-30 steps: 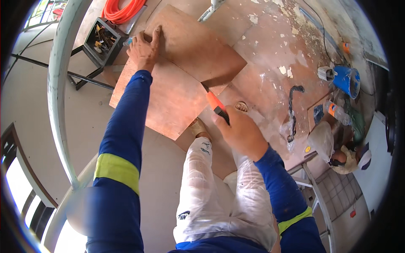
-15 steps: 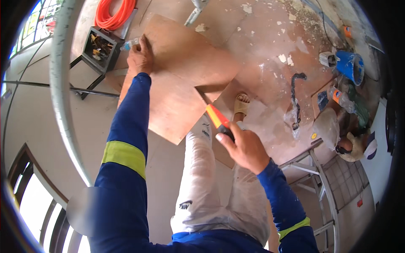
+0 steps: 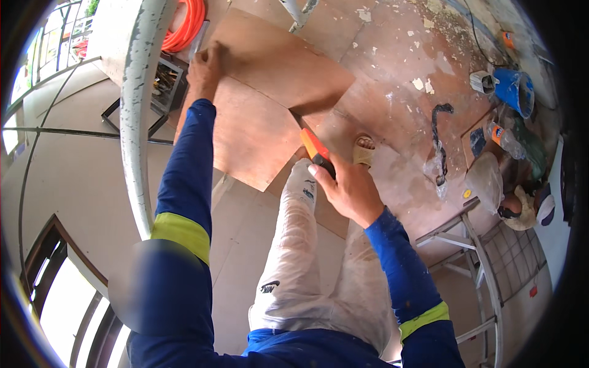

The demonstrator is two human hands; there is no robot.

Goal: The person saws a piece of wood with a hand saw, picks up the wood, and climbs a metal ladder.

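At left, resting bent fingers of the bare left hand (image 3: 204, 75) on the far-left edge of the thin reddish-brown plywood sheet (image 3: 251, 135); cannot tell if pinching or only pressing. Might slide or turn, if pressed too lightly. At centre, lying ahead of the white-trousered left leg (image 3: 294, 211), split toward right; could tear if bent there. At right, gripping the orange-and-black handled saw-like tool (image 3: 315, 145) with the right hand (image 3: 351, 187); could slip legward, if forced.
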